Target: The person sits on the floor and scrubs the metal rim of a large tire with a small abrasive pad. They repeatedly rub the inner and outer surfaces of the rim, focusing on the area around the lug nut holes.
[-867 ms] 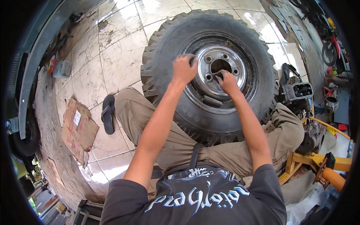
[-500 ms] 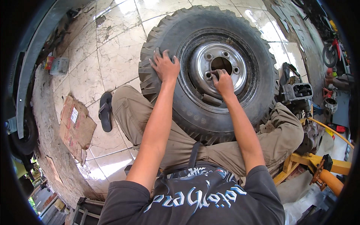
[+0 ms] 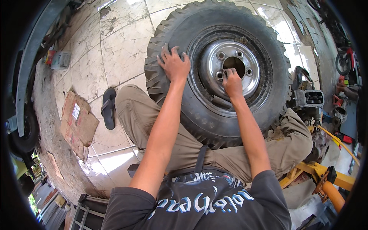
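Note:
A large black tyre [image 3: 276, 73] with chunky tread lies flat between my bent legs. Set inside it is a shiny steel wheel rim [image 3: 213, 61] with several bolt holes around a big centre hole. My left hand [image 3: 175, 67] rests on the left sidewall with its fingers spread. Over the rim, my right hand [image 3: 232, 85] has its fingers drawn together at the lower edge of the centre hole, beside a bolt hole. Whatever those fingertips may hold is too small or hidden to make out.
Left of my leg lie a dark sandal [image 3: 109, 109] and a torn piece of cardboard [image 3: 79, 124]. A metal gearbox-like housing [image 3: 308, 99] stands right of the tyre. Closer on the right is a yellow-orange metal stand [image 3: 332, 180]. A small clear container [image 3: 60, 60] sits far left.
The tyre and both hands sit slightly farther right in view. My right hand's fingers have moved from the bolt hole to the centre hole's edge; my left hand stays on the sidewall.

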Available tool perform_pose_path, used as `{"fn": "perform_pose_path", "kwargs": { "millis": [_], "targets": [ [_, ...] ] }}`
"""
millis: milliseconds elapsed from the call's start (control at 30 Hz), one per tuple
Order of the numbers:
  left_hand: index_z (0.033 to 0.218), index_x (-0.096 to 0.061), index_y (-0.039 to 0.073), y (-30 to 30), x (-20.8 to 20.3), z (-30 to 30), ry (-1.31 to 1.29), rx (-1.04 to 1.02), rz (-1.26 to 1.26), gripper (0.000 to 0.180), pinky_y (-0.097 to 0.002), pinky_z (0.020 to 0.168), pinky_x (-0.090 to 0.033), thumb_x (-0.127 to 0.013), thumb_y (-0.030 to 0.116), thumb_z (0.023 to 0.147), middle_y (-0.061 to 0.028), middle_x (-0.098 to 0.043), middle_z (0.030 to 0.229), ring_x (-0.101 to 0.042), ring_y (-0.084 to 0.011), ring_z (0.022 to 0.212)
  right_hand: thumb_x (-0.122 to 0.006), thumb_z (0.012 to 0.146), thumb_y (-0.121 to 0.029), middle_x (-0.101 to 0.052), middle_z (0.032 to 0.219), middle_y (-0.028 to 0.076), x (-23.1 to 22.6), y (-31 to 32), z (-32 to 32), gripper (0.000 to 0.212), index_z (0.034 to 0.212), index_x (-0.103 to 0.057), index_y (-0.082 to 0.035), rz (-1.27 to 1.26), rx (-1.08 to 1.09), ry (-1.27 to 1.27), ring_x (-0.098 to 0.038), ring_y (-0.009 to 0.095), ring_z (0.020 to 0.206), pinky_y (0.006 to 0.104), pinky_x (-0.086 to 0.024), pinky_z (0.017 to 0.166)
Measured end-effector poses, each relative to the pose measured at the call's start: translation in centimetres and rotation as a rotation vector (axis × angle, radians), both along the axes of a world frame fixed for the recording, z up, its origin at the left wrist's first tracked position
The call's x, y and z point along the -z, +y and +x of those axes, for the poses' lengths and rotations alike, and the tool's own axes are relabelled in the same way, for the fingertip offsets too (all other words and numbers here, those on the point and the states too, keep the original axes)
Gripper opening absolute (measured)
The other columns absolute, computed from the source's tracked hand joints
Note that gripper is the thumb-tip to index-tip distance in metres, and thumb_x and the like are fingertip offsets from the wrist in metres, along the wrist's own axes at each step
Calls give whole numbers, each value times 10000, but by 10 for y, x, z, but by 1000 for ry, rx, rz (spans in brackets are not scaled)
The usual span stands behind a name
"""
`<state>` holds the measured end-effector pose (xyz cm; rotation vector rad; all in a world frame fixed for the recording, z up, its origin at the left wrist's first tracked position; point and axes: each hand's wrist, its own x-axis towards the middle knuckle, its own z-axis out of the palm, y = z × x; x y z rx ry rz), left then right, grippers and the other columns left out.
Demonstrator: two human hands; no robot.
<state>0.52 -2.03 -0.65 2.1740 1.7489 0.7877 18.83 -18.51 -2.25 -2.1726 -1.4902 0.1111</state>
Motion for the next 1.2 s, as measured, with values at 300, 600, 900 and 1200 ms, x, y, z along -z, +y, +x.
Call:
{"fn": "perform_pose_path", "kwargs": {
  "millis": [300, 600, 900, 1200],
  "targets": [
    [1272, -596, 76, -3, -6, 1, 15, 42, -30, 444, -588, 1215, -163, -614, 300, 889, -220, -380, 1529, -296, -352, 1474, -640, 807, 0, -593, 1040, 232, 2, 9, 3, 252, 1052, -586, 16, -22, -66, -4, -625, 433, 932, 498, -517, 834],
    [1258, -600, 102, -1, -2, 2, 36, 32, 20, 427, -602, 1206, -166, -633, 306, 885, -215, -384, 1517, -307, -357, 1464, -635, 819, -13, -583, 1090, 231, 6, 6, -1, 301, 1111, -569, 17, 6, -55, 5, -628, 447, 903, 512, -523, 817],
    [1252, -605, 103, -1, -2, 0, 26, 18, -12, 422, -590, 1212, -166, -635, 305, 883, -219, -395, 1513, -317, -359, 1459, -643, 785, 27, -581, 1135, 232, 9, -16, 3, 361, 1141, -581, 21, -80, -104, 10, -626, 431, 918, 487, -527, 838],
    [1232, -618, 92, -3, -3, -3, -11, 19, -34, 399, -570, 1219, -163, -635, 292, 888, -218, -396, 1514, -315, -344, 1463, -625, 814, 21, -590, 1107, 224, 9, -21, 1, 318, 1129, -584, 25, -50, -96, 17, -628, 436, 916, 501, -528, 820]
  ]
}}
